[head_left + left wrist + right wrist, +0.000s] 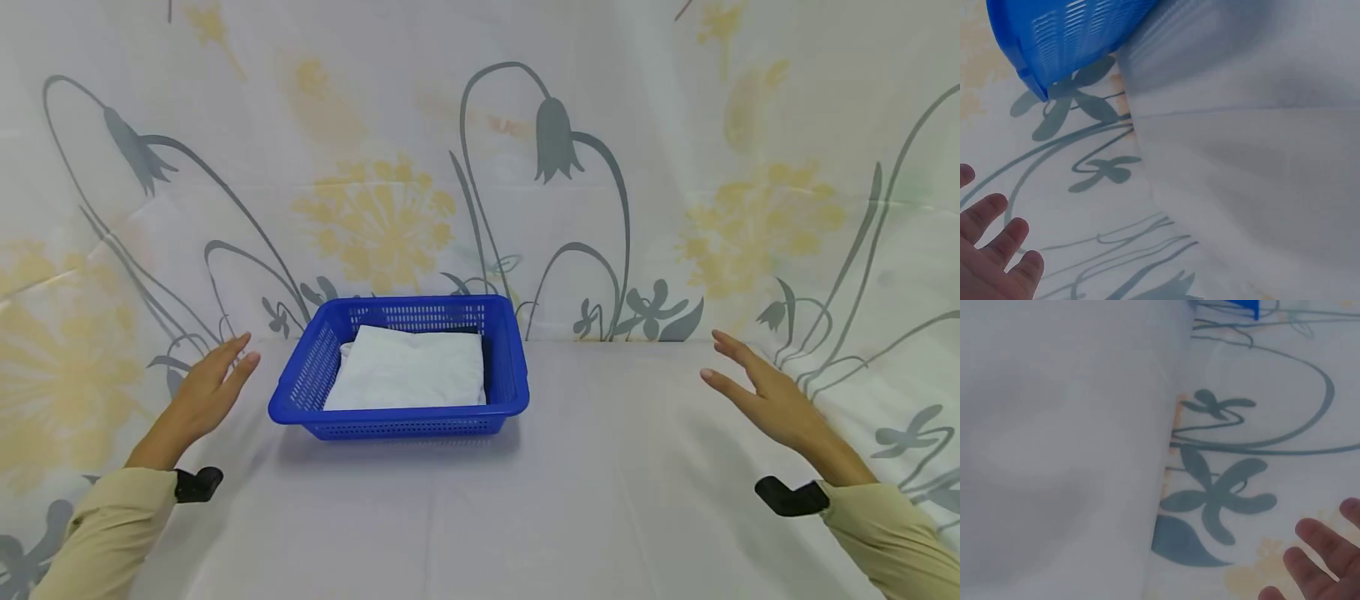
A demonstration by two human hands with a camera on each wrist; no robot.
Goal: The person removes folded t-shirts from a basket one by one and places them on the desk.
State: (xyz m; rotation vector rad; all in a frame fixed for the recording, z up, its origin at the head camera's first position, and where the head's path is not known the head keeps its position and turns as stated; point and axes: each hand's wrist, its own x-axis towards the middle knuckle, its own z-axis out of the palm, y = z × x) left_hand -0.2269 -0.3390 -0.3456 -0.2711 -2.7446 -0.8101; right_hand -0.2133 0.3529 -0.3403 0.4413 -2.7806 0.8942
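A blue plastic basket (408, 423) with slotted sides stands on the white table, left of the middle in the head view. Inside it lies a folded white cloth (411, 367). My left hand (204, 392) is held out to the left of the basket, fingers extended, holding nothing. Far to the basket's right, my right hand (772, 404) is raised with its fingers spread and holds nothing. In the left wrist view the basket (1079, 37) shows at the top, apart from the fingers (1007, 240). Only a corner of the basket (1241, 306) appears in the right wrist view.
A white table surface (570, 500) extends in front of me. Behind it hangs a pale curtain (645, 75) printed with grey bellflowers and yellow blossoms. Black wrist mounts (792, 497) sit at both beige sleeves (112, 533).
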